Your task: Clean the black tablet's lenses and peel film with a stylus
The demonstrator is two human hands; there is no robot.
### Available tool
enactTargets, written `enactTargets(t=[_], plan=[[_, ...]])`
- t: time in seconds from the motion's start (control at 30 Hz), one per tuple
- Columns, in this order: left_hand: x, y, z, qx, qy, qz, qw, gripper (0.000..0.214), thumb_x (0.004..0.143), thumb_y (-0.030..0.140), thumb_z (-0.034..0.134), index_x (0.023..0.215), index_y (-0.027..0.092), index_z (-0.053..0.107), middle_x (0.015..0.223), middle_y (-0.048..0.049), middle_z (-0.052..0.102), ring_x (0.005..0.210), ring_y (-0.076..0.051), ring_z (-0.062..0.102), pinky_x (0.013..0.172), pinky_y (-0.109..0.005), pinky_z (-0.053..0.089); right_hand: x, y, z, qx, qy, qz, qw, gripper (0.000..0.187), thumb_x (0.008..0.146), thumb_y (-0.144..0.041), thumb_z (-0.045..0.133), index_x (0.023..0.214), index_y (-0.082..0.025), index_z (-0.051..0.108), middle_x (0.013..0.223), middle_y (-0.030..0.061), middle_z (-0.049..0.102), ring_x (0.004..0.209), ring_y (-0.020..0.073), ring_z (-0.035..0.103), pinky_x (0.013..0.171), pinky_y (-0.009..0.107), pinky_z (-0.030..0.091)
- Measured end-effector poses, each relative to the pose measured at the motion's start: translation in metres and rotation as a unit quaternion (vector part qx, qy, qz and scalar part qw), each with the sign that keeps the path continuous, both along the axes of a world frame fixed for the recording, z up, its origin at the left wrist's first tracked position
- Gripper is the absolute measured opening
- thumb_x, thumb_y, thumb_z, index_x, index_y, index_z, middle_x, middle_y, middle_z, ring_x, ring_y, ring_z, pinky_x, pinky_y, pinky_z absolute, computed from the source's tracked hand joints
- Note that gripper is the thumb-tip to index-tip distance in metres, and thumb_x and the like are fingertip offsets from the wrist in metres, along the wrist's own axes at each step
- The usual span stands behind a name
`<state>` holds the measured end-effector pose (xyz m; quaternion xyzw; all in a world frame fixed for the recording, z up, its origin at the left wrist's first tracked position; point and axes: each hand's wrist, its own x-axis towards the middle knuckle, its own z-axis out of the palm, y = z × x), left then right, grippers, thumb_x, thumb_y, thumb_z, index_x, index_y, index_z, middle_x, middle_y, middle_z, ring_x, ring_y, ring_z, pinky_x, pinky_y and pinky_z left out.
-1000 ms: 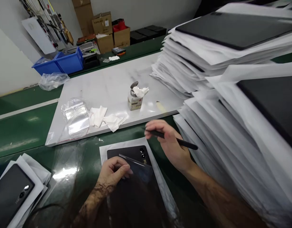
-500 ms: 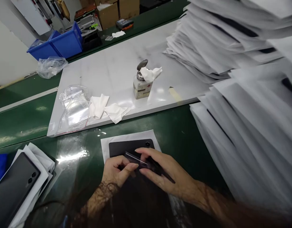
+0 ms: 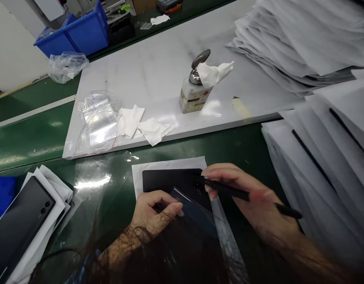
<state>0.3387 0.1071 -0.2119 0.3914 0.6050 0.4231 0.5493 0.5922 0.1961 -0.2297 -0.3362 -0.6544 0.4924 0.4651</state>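
A dark tablet (image 3: pixel 161 182) lies back side up on a white sleeve (image 3: pixel 137 173) on the green bench. A clear film (image 3: pixel 196 213) covers part of it, with one edge lifted. My left hand (image 3: pixel 155 209) pinches this film near the tablet's lower left part. My right hand (image 3: pixel 253 201) grips a slim black pen-like tool (image 3: pixel 229 190), its narrow end at the tablet's camera corner. Whether that end touches the tablet cannot be seen. Dark hair hides the tablet's near part.
At the left another tablet (image 3: pixel 20 225) rests on white sleeves (image 3: pixel 56 183). Tall stacks of white sleeves (image 3: pixel 312 157) stand to the right. On the grey board (image 3: pixel 158 79) are a pump bottle (image 3: pixel 195 96), crumpled wipes (image 3: pixel 155 130) and clear bags (image 3: pixel 97 126). Blue bins (image 3: pixel 87 33) sit behind.
My right hand has moved right, away from my left, and turned the black tool so its narrow end points at the camera corner. My left hand keeps its pinch. The view has shifted.
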Motion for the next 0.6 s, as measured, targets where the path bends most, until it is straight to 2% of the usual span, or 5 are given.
enactTargets(t=[0.1, 0.2, 0.27, 0.33, 0.6], plan=[[0.000, -0.003, -0.001, 0.008, 0.019, -0.026, 0.999, 0.016, 0.095, 0.040, 0.104, 0.082, 0.031, 0.102, 0.080, -0.0071, 0.099, 0.069, -0.027, 0.093, 0.063, -0.029, 0.069, 0.001, 0.001, 0.015, -0.088, 0.066, 0.028, 0.994, 0.055, 0.119, -0.085, 0.075, 0.102, -0.037, 0.097, 0.112, 0.0116, 0.091, 0.072, 0.0256, 0.088, 0.072, 0.039, 0.084], [-0.002, -0.009, -0.006, 0.021, 0.039, -0.036, 0.998, 0.018, 0.098, 0.042, 0.106, 0.084, 0.031, 0.102, 0.081, -0.0058, 0.099, 0.066, -0.026, 0.091, 0.062, -0.030, 0.068, -0.005, -0.008, 0.021, -0.056, 0.023, 0.029, 0.998, 0.024, 0.111, -0.046, 0.102, 0.094, -0.036, 0.089, 0.104, 0.0070, 0.093, 0.074, 0.0243, 0.090, 0.072, 0.034, 0.083], [-0.002, -0.011, -0.009, 0.031, 0.052, -0.036, 0.998, 0.019, 0.098, 0.041, 0.107, 0.083, 0.031, 0.102, 0.078, -0.0048, 0.098, 0.064, -0.026, 0.090, 0.061, -0.031, 0.068, -0.009, -0.014, 0.022, 0.000, 0.005, 0.018, 1.000, 0.023, 0.106, -0.022, 0.101, 0.095, -0.037, 0.087, 0.098, 0.0043, 0.094, 0.075, 0.0249, 0.091, 0.071, 0.034, 0.082], [-0.001, -0.013, -0.010, 0.043, 0.064, -0.032, 0.996, 0.019, 0.097, 0.037, 0.107, 0.080, 0.031, 0.100, 0.075, -0.0034, 0.097, 0.062, -0.025, 0.089, 0.060, -0.030, 0.068, -0.013, -0.018, 0.022, 0.038, 0.001, 0.018, 0.999, 0.030, 0.101, -0.009, 0.096, 0.098, -0.037, 0.086, 0.095, 0.0036, 0.094, 0.077, 0.0261, 0.093, 0.071, 0.035, 0.083], [0.008, -0.017, -0.020, 0.108, 0.097, 0.004, 0.989, 0.022, 0.095, 0.028, 0.104, 0.075, 0.033, 0.095, 0.067, 0.0011, 0.091, 0.050, -0.022, 0.080, 0.053, -0.030, 0.062, -0.014, -0.021, 0.018, 0.060, -0.014, 0.017, 0.998, 0.031, 0.102, -0.007, 0.093, 0.100, -0.036, 0.083, 0.095, 0.0018, 0.095, 0.079, 0.0242, 0.095, 0.071, 0.031, 0.083]])
